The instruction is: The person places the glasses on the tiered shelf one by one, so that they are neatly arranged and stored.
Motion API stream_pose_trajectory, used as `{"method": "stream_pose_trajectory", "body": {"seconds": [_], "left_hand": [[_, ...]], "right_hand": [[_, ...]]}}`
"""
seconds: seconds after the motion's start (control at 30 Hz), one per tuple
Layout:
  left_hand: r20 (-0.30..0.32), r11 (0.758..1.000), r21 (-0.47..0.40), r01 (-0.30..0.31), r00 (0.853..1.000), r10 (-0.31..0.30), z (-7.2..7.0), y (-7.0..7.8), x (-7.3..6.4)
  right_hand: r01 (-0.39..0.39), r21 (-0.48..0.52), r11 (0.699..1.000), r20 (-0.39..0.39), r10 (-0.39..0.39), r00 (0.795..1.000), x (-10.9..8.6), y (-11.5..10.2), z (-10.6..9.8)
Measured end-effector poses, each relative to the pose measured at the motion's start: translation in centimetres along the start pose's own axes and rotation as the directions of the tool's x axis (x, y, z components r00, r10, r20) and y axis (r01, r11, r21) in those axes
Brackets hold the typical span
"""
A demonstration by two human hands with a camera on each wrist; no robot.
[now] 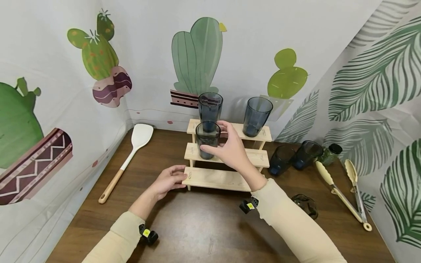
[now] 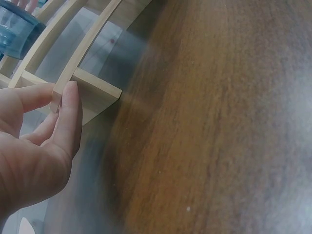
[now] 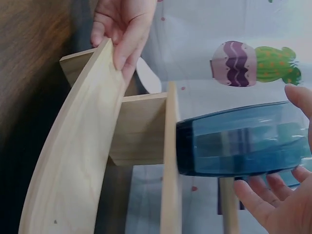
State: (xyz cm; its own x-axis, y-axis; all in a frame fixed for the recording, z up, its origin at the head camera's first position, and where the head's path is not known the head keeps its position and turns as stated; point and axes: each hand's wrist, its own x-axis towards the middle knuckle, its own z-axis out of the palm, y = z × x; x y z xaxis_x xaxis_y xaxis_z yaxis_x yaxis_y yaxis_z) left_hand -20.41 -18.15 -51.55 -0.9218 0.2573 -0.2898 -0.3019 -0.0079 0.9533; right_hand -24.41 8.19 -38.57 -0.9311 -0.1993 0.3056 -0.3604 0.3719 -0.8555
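Observation:
A three-tier wooden display stand (image 1: 215, 179) stands on the table. My left hand (image 1: 169, 181) pinches the left end of its lowest plank; in the left wrist view, thumb and finger (image 2: 71, 114) lie on either side of that end. On the left of the middle tier stands an upright blue-grey drinking glass (image 1: 207, 144). My right hand (image 1: 231, 148) is around this glass with spread fingers. The right wrist view shows a gap between its thumb (image 3: 298, 97) and the glass wall; whether the other fingers touch it I cannot tell.
Two similar glasses stand on the top tier, a left glass (image 1: 209, 106) and a right glass (image 1: 257, 116). Right of the stand are more glasses (image 1: 281, 159), a lidded jar (image 1: 330, 155), tongs (image 1: 345, 201) and a dark glass piece (image 1: 305, 205). A white spatula (image 1: 141, 137) lies at left.

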Motion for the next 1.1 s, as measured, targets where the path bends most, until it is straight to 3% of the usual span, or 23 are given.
{"method": "stream_pose_trajectory", "body": {"seconds": [0.37,0.63,0.87,1.1], "left_hand": [[0.004,1.000,-0.005,0.002,1.000,-0.002,-0.1,-0.2,0.2],[0.001,1.000,-0.013,0.007,1.000,-0.007,0.0,-0.1,0.1],[0.007,1.000,-0.006,0.009,1.000,-0.009,0.0,0.0,0.1],[0.017,1.000,-0.019,0.006,1.000,-0.006,0.0,0.0,0.2]], "right_hand": [[0.045,-0.011,0.999,0.005,-0.045,0.999,-2.9,-1.4,-3.9],[0.110,-0.091,0.990,0.042,-0.107,0.993,-5.9,-1.7,-8.4],[0.153,-0.201,0.968,0.034,-0.149,0.988,-9.5,0.7,-13.2],[0.096,-0.210,0.973,0.025,-0.092,0.995,-13.6,5.4,-17.4]]}}
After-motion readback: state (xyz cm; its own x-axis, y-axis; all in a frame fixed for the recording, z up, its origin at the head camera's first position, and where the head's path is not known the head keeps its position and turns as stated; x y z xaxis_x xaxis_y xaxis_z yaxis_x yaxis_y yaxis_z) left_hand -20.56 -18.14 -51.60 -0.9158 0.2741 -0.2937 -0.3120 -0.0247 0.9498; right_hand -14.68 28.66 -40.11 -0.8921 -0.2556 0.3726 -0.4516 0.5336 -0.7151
